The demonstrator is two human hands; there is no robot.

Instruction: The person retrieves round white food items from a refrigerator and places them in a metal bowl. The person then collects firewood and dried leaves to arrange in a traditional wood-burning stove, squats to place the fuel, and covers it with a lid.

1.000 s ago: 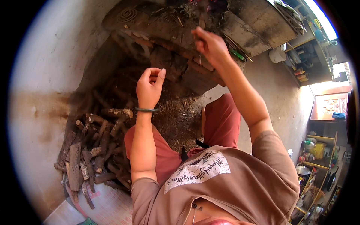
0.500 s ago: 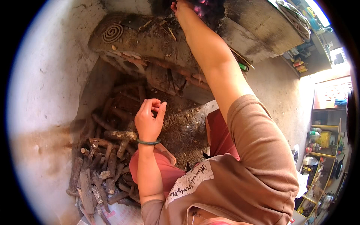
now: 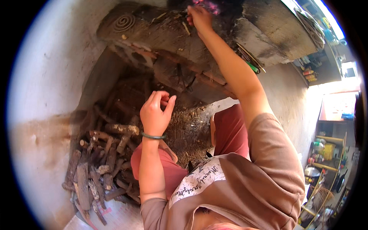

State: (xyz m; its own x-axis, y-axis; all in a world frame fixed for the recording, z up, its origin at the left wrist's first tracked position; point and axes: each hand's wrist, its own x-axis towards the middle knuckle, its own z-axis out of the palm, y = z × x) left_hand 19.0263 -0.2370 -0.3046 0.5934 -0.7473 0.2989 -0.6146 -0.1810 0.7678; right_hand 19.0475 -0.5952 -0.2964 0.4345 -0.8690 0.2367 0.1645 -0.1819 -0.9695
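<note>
My right hand [image 3: 201, 19] is over the top of the sooty stove, just in front of the pink-glowing embers [image 3: 209, 5]. Its fingers curl downward, and what they hold, if anything, is hidden. Close to my body, my left hand [image 3: 156, 112] hangs in the air above the dim floor, a dark bangle [image 3: 153, 136] round its wrist. Its fingers bend loosely, with the thumb apart and nothing between them. The earthen stove ledge [image 3: 168, 40] carries a coiled spiral [image 3: 124, 23] and a short pale stick [image 3: 186, 28].
A heap of cut firewood [image 3: 101, 165] lies at the left beside the pale wall [image 3: 42, 96]. Thin sticks and a green item [image 3: 253, 68] rest at the ledge's right end. Shelves [image 3: 326, 165] with jars and pots stand at the far right.
My right hand has drawn back from the embers, toward me and slightly right, its elbow bending more. My left hand has risen slightly, and the view has shifted a little.
</note>
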